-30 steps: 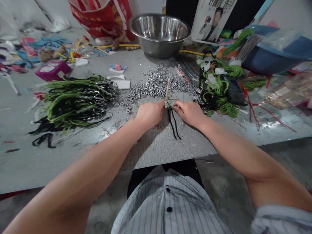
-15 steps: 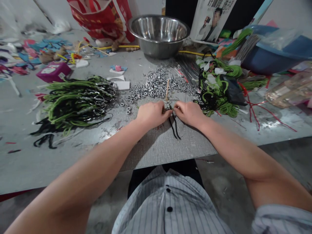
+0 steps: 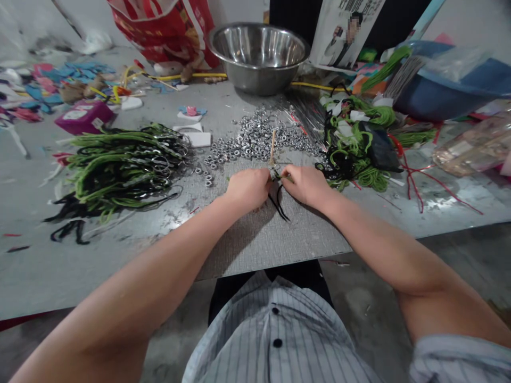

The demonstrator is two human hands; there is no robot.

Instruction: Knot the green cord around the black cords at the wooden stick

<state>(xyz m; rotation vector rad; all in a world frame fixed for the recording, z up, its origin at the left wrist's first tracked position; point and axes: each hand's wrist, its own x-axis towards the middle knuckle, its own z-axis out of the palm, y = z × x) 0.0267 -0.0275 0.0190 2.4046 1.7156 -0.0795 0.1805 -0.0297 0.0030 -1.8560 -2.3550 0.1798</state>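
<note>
My left hand [image 3: 249, 189] is closed at the table's middle, its fingertips pinched on a black cord [image 3: 278, 206] whose two loose ends trail toward me. Close beside it on the right, my right hand [image 3: 306, 183] pinches a thin strand near the same small work. A bit of green cord and something metallic show between the fingertips, too small to make out clearly. Just beyond the fingers a thin wooden stick [image 3: 273, 146] stands upright. Behind it spreads a pile of small silver nut-like rings [image 3: 251, 139].
Bundled green and black cords with metal rings [image 3: 120, 165] lie left; more green cord [image 3: 367, 165] lies right. A steel bowl [image 3: 259, 56], red bag [image 3: 159, 37], purple box [image 3: 84, 117] and blue basin [image 3: 435, 96] stand farther back. Red cords [image 3: 439, 186] lie far right.
My left hand has turned slightly and the fingertips have moved a little apart. The black cord ends have swung and now sit closer together, a bit higher.
</note>
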